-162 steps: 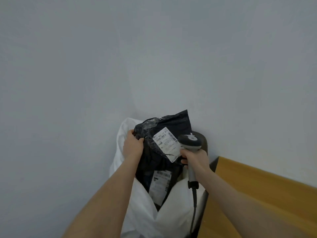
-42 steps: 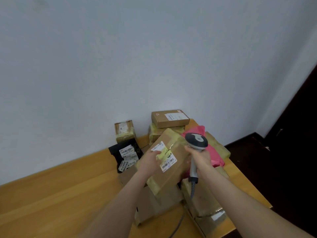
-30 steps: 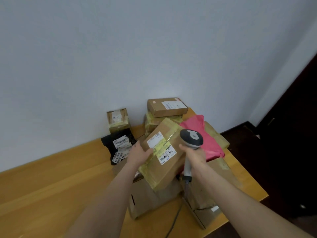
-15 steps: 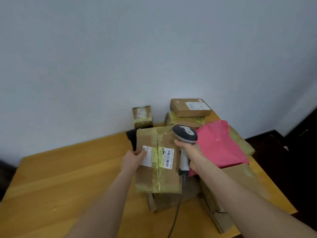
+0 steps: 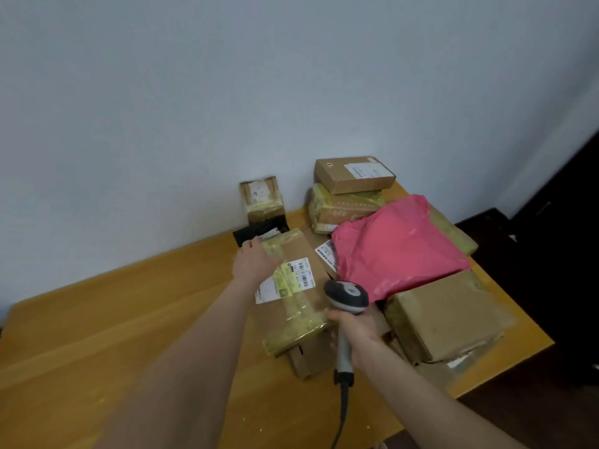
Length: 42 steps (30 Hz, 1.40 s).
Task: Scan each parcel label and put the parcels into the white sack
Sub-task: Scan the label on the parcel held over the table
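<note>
— Left hand (image 5: 256, 265), then?

— Clamped on the taped parcel (image 5: 293, 315) at its far left corner, thumb across the top face, fingers past the edge.

— And the right hand (image 5: 355, 335)?

— Wrapped round the handle of the scanner (image 5: 346, 298), head uppermost, just beside the parcel's right edge.

— Found the parcel where?

— On a flat carton (image 5: 308, 364) at the near side of the pile, left of the pink mailer (image 5: 395, 247), all of it on the table (image 5: 97, 335). Saw the label (image 5: 285, 280) face up, partly under a strip of yellowish tape, close to the left hand.

— Took the step for the scan itself?

— Judged it so. Needed the head aimed down and left at the barcode end of the label, away from the shiny tape. Would have tipped the parcel slightly towards the head with the left hand, thumb clear of the bars, both hands steady until a read.

— Spotted the white sack?

— Nowhere in view. Probably meant a turn away from the table afterwards, so wanted a firmer hold under the parcel first.
</note>
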Motion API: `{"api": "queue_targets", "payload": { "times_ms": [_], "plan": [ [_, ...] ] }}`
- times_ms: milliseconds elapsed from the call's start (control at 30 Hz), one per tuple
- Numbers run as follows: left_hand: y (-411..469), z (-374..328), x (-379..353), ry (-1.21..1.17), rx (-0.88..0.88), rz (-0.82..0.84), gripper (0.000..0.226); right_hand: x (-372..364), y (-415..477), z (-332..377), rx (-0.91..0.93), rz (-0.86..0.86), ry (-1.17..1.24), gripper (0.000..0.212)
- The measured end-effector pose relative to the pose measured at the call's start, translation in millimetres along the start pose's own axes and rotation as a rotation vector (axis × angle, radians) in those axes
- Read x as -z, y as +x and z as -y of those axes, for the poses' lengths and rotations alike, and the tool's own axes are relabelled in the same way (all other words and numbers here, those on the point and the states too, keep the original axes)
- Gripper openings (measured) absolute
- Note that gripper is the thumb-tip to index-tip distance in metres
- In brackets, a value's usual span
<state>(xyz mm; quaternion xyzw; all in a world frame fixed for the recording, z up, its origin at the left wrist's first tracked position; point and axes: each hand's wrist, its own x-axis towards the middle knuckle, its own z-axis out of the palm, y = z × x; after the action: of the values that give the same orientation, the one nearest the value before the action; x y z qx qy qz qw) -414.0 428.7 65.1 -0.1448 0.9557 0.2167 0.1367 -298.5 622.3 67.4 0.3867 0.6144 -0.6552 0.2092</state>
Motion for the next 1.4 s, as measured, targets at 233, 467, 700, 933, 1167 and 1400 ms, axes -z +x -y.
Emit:
{"api": "queue_targets", "payload": {
  "times_ms": [233, 467, 700, 933, 1167, 1400],
  "plan": [
    [19, 32, 0, 0.235, 0.009, 0.077, 0.098, -21, 2, -5, 0.049, -0.084, 0.093, 0.039],
    [-15, 90, 0, 0.023, 0.157, 0.164, 0.058, -4, 8, 21, -0.002, 0.013, 0.015, 0.037],
    [-73, 96, 7, -0.833, 0.441, 0.01, 0.041, -10, -11, 21, 0.028, 0.081, -0.013, 0.039],
    [-130, 120, 44, -1.086, 0.384, -0.027, 0.044, -11, -38, 33, 0.199, 0.156, -0.039, 0.04],
    [-199, 131, 60, -1.14, 0.314, 0.038, 0.041, -12, -65, 33, 0.303, 0.268, -0.067, 0.053],
    [-245, 147, 56, -1.235, 0.353, -0.11, 0.048, -24, -96, 15, 0.401, 0.318, -0.119, 0.06]
  ]
}}
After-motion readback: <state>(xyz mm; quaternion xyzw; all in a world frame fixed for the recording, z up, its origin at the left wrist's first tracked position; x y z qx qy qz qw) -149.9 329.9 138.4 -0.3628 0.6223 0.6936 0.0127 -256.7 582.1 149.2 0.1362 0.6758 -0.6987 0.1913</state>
